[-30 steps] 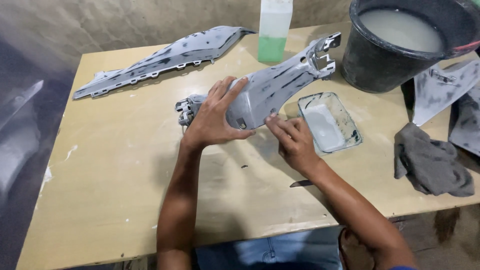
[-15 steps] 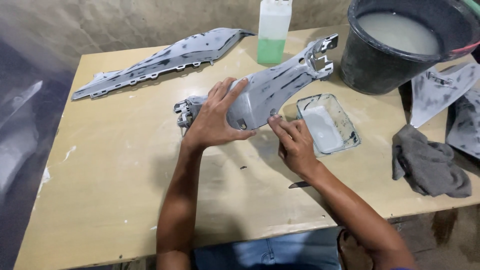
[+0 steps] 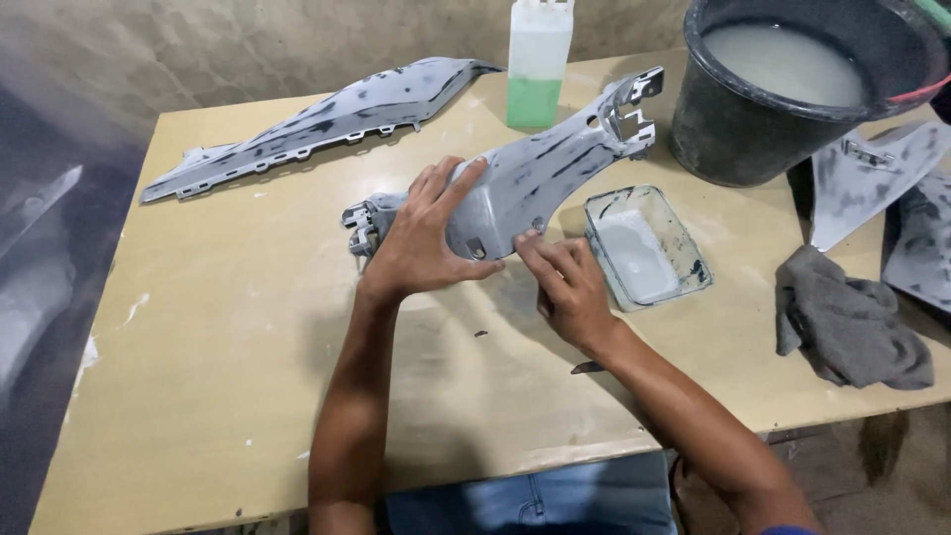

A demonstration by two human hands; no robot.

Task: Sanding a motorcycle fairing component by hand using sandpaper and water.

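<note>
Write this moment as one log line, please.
left hand: grips grey panel | right hand: fingertips at its lower edge | beside: glass dish

The setting is a small workshop for preparing vehicle body panels. A plain wooden worktable [image 3: 228, 327] stands against a rough, stained plaster wall [image 3: 248, 50]. Several grey, primer-coated plastic panels lie on it: one long panel [image 3: 317, 124] at the back, one central panel [image 3: 535, 178] under work, and further panels [image 3: 872, 183] at the right edge. A black bucket [image 3: 733, 129] holds cloudy water. A shallow clear tray [image 3: 649, 248] holds milky liquid. A plastic bottle [image 3: 538, 64] contains green fluid. A grey rag [image 3: 852, 322] lies beside the tray.
</note>
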